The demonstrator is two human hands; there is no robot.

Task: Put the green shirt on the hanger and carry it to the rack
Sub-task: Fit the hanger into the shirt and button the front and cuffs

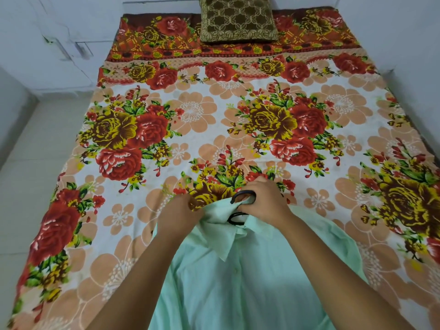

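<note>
head | our green shirt (238, 282) lies on the bed (190, 110), near edge | left hand (181, 215) grips its collar, right hand (264, 198) clamps the hanger (242, 195) at the neck | hanging underway, we judge; carrying to the rack remains, rack unseen

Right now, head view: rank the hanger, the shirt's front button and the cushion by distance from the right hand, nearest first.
1. hanger: black hook, gripped by the right hand.
2. button: on the green shirt front, below the hand.
3. cushion: at the head of the bed, farthest.
</note>
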